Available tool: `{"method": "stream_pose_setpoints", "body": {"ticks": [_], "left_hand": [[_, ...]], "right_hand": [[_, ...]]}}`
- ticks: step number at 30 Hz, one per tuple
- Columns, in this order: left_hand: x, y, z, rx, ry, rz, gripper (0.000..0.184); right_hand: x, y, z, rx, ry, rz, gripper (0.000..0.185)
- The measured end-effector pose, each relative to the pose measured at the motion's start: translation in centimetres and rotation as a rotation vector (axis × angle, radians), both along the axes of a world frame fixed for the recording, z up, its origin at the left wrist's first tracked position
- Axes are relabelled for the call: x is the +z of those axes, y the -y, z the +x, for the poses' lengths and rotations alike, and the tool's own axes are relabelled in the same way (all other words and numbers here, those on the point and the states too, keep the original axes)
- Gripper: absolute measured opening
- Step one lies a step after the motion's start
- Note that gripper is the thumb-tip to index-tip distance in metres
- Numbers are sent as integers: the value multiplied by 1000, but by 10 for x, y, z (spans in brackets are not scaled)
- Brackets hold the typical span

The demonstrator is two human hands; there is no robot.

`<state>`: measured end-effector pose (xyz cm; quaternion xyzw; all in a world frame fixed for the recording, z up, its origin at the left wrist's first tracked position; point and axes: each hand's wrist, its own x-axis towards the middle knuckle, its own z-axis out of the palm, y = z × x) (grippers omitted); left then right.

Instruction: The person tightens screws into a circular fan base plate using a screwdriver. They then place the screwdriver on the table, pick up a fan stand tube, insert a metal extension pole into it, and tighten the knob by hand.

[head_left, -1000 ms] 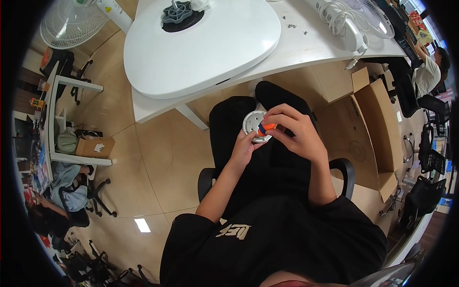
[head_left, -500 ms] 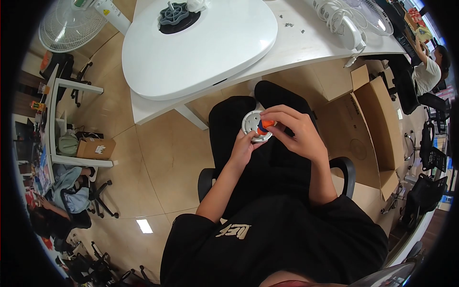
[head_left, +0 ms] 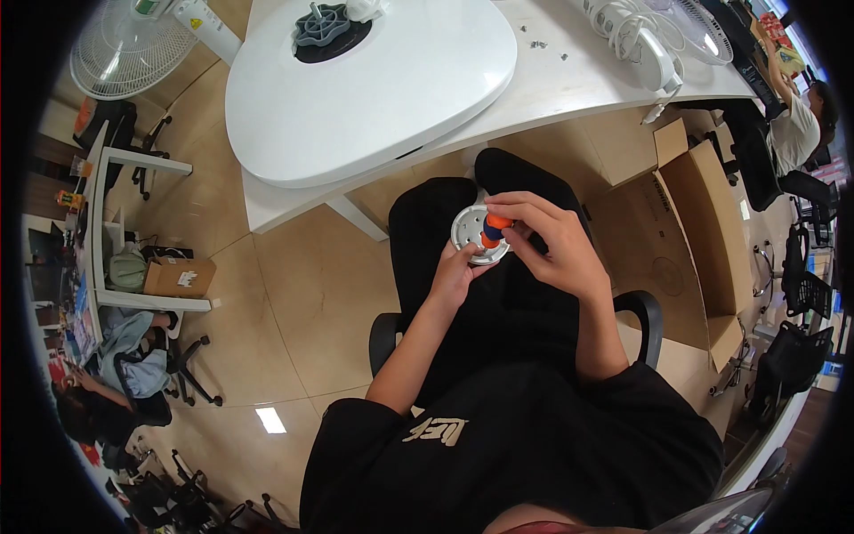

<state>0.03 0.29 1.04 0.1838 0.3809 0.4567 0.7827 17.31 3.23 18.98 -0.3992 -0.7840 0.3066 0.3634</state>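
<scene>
Above my lap, my left hand [head_left: 456,274] holds a round white part [head_left: 466,230] with small holes in its face, the thumb lying on its lower edge. An orange and dark blue handled tool [head_left: 495,230] stands over that part, pinched between the thumb and fingers of my right hand [head_left: 550,242]. The tool's tip is too small to make out. On the table in front lies a large white rounded base [head_left: 382,98], with a grey knob-like piece [head_left: 322,27] on its dark centre.
The white table [head_left: 569,93] carries small metal bits [head_left: 539,44] and a white cable [head_left: 623,36]. An open cardboard box [head_left: 685,249] stands on the floor at the right. A white fan [head_left: 129,49] is at the upper left. Seated people appear at both sides.
The orange and blue tool has tilted more upright in my right hand, its orange end now showing above the fingers. My left hand keeps its hold on the white part.
</scene>
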Motion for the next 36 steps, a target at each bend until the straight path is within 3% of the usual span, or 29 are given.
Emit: {"method": "stream_pose_setpoints", "body": {"ticks": [7, 16, 22, 36], "left_hand": [[4, -1, 0, 0, -16, -20, 56], [-5, 1, -1, -12, 17, 36, 50], [0, 1, -1, -9, 14, 50, 50], [1, 0, 0, 0, 7, 9, 52]], "right_hand": [[9, 2, 2, -44, 134, -30, 25], [7, 4, 0, 39, -7, -75, 28], [5, 3, 2, -9, 130, -11, 26], [10, 5, 2, 16, 61, -151, 33]]}}
